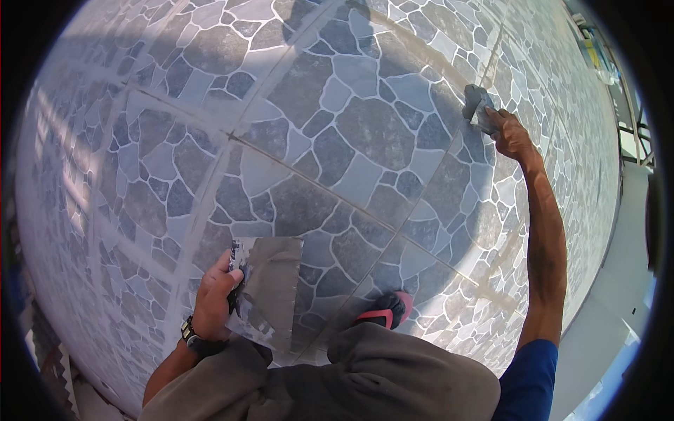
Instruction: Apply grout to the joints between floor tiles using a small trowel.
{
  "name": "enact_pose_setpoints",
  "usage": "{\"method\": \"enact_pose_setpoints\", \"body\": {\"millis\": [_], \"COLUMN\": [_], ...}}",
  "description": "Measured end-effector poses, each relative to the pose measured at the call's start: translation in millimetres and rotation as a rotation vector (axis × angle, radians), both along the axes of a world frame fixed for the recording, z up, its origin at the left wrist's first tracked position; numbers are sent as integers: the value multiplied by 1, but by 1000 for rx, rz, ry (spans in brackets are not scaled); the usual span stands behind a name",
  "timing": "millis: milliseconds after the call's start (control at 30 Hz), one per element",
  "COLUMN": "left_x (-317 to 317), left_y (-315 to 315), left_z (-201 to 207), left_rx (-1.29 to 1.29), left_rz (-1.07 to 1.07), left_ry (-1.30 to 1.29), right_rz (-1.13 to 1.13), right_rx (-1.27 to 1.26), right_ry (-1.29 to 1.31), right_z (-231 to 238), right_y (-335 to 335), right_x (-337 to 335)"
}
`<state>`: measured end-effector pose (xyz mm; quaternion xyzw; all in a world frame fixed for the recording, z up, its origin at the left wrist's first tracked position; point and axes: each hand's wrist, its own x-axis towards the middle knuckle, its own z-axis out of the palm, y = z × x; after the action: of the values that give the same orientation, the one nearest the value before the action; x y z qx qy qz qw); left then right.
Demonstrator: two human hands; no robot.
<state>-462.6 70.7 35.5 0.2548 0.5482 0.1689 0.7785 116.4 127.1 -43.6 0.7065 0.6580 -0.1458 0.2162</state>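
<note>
A worker in grey-brown trousers (414, 372) bends over a stone-patterned tile floor (365, 130), a flat metal plate (270, 281) at the left knee and a small spreader (482, 116) at arm's reach. The left grip (213, 302) is clamped on the plate's outer edge, thumb on top, with grey paste (263, 270) smeared across its face. The right grip (516, 137) is closed around the spreader, far out to the right near a joint (426, 186) between tiles; whether its blade touches the floor cannot be told from this angle. Good work here would likely mean keeping the plate level so the paste stays put, loading the spreader lightly, and drawing it along the joint at a low slant with even pressure. Bringing the plate nearer the spreader should spare the stretched arm. A pink-strapped sandal (385, 313) rests between the two tools, best kept off fresh paste.
</note>
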Motion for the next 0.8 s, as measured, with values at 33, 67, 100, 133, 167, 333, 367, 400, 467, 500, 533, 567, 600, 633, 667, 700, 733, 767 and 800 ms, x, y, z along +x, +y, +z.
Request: {"method": "enact_pose_setpoints", "body": {"millis": [33, 67, 100, 133, 167, 333, 367, 400, 467, 500, 533, 567, 600, 633, 667, 700, 733, 767, 800], "left_x": [2, 4, 6, 7, 3, 7, 9, 11, 12, 6, 3, 1, 3, 4, 5, 8, 10, 11, 10], "left_y": [1, 1, 0, -1, -1, 4, 5, 7, 6, 7, 6, 6, 7, 8, 10, 10, 11, 10, 11], "left_z": [1, -2, -6, -9, -11, -12, -13, -15, -17, -16, -17, -15, -15, -15, -15, -15, -14, -15, -15], "left_rx": [12, 4, -40, -84, -85, -42, -49, -66, -86, -50, -18, -19, -23, -27, -28, -40, -46, -48, -28], "left_rz": [0, -5, 36, 77, 68, -11, -11, 2, 13, -22, -56, -51, -27, -3, -2, 13, 25, 22, -9], "left_ry": [-9, -16, -57, -97, -83, -85, -90, -94, -92, -76, -61, -51, -65, -77, -77, -86, -94, -101, -87], "right_rz": [-35, -40, 4, 49, 38, 96, 104, 105, 109, 109, 99, 89, 74, 75, 94, 112, 110, 147, 186], "right_rx": [71, 64, 153, 242, 241, 81, 159, 151, 350, 353, 194, 36, -19, -21, 100, 215, 212, 253, 298], "right_ry": [152, 144, 79, 13, 25, -45, 36, 30, 142, 154, 47, -59, -38, -40, 54, 142, 136, 128, 136], "right_z": [0, -8, -23, -31, -33, -10, -12, -21, -41, -37, -28, -18, -7, -8, -13, -14, -20, -27, -30], "right_y": [-3, -12, -24, -33, -37, -35, -40, -46, -60, -57, -53, -49, -48, -52, -57, -65, -72, -80, -78], "right_x": [-1, -3, -8, -9, -17, -14, -13, -18, -35, -41, -45, -49, -54, -58, -62, -60, -59, -56, -64]}}
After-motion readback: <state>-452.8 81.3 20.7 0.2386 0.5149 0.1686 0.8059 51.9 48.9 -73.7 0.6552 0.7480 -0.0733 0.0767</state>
